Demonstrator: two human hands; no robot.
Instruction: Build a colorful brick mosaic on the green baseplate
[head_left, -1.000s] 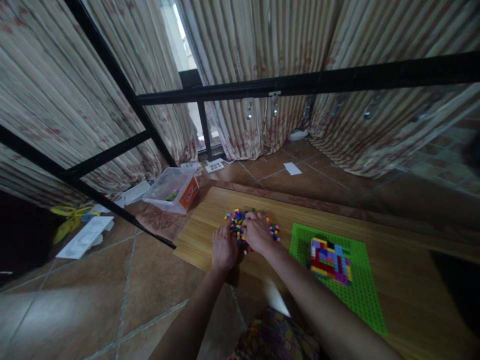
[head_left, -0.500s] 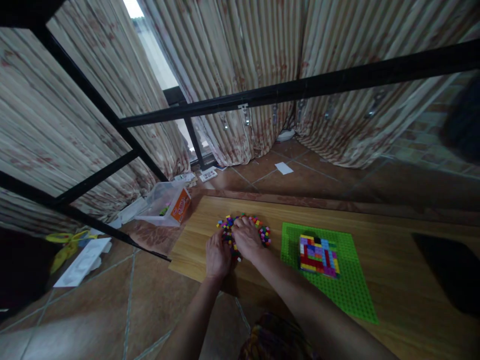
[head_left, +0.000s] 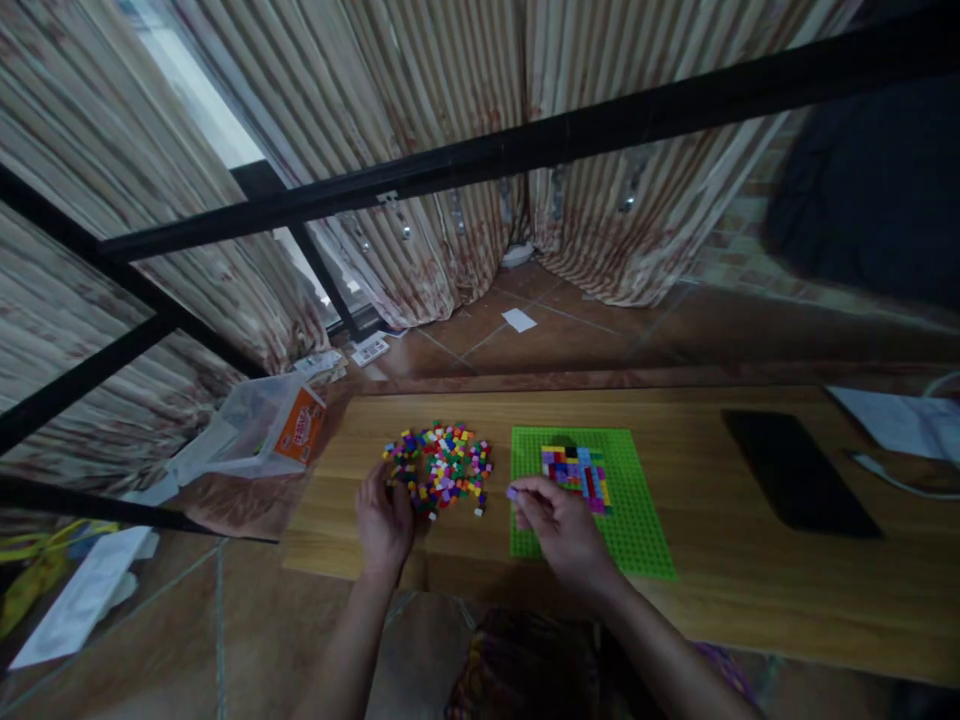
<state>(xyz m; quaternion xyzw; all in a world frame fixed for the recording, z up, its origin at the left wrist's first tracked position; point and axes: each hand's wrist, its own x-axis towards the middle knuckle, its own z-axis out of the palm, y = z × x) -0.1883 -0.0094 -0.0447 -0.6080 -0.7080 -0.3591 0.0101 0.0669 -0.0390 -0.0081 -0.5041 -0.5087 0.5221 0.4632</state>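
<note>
A small purple toy brick (head_left: 512, 493) is pinched between the thumb and fingertips of my right hand (head_left: 564, 528), above the left side of the green baseplate (head_left: 637, 540). On that plate stands a low block of many-coloured bricks (head_left: 596, 480), partly covered by my right hand. My left hand (head_left: 384, 522) rests at the left edge of a loose pile of small bricks (head_left: 450, 460); its thumb and fingers are apart, and I see nothing held in them.
The wooden table (head_left: 705, 620) carries a dark flat tablet-like object (head_left: 799, 470) on the right, with papers (head_left: 900, 420) and a white cable (head_left: 892, 475) beyond. A clear plastic box (head_left: 262, 425) with an orange label sits off the table's left end. A black rail (head_left: 450, 170) crosses behind.
My right hand has left the pile and moved right to the baseplate with a purple brick. My left hand stays by the pile. The view has turned right, showing more of the tablet-like object.
</note>
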